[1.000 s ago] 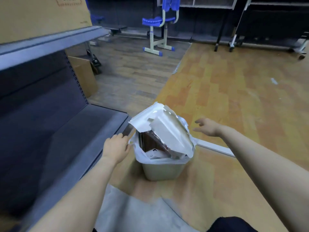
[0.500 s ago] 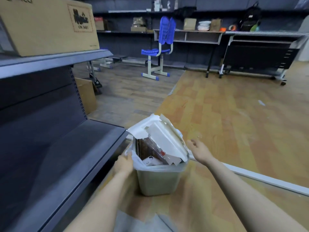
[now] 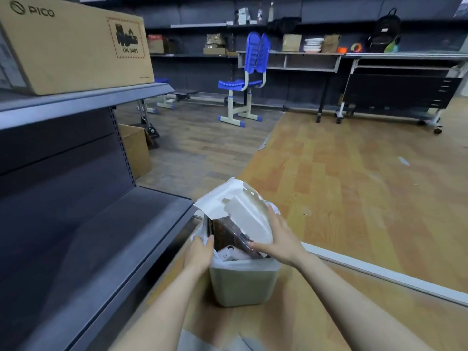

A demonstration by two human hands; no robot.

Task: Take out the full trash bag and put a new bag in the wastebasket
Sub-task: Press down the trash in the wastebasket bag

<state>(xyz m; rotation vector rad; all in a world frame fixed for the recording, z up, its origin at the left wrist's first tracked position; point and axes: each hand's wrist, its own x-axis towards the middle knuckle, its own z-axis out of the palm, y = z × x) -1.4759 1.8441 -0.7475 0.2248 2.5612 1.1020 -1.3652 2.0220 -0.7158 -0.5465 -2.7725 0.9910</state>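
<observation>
Wood-pattern flooring [image 3: 354, 188] is seen across the room, orange-toned on the near side and grey-brown farther off. Dark shelving [image 3: 83, 236] runs along the left, with a cardboard box [image 3: 73, 44] on its upper level. A blue chair [image 3: 247, 79] and long tables [image 3: 379, 59] stand well apart at the far wall.

A pale wastebasket [image 3: 243, 287] stands on the floor just beside the shelving. A white bag [image 3: 217, 262] is folded over its rim and is overfilled: white foam packaging [image 3: 243, 211] and a dark flat item project above the rim.

The right hand [image 3: 281, 239] is laid against the foam with fingers spread and straight; nothing is gripped. The left hand [image 3: 200, 252] is at the bag's left edge; whether the film is pinched cannot be told.

Risks judged: the projecting foam may tip out if the bag is lifted before it is pressed down; its torn edges may split the thin film; the light basket may rise with the bag if not held.
</observation>
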